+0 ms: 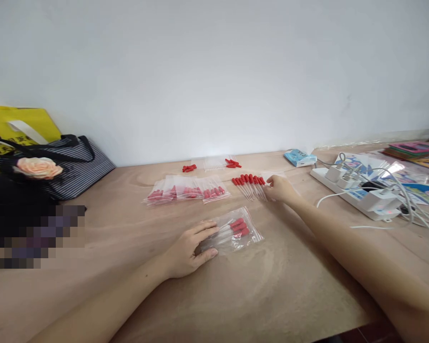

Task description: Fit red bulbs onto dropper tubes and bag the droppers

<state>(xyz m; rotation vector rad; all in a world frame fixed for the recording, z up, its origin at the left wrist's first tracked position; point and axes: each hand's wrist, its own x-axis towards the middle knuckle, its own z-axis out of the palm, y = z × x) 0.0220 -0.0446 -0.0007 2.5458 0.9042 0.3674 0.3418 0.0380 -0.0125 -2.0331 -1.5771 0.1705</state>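
Note:
My left hand (191,247) lies with thumb and fingers apart on the lower left end of a clear zip bag (223,245). Inside that bag are several thin clear droppers with red rubber bulbs (240,226), bulbs toward the zip. Farther off to the right, my right hand (278,189) is at the right end of a row of loose red-bulbed droppers (248,183). Its fingers are curled together there; what sits between the fingertips is hidden. A clear plastic bag (289,178) lies partly behind this hand.
Filled zip bags (186,188) overlap left of the loose droppers. Red bulbs (189,168) and clear tubes (214,164) lie near the wall. At right are a blue packet (299,157) and a power strip (355,197) with tangled cables. Cloth bags (80,166) stand left.

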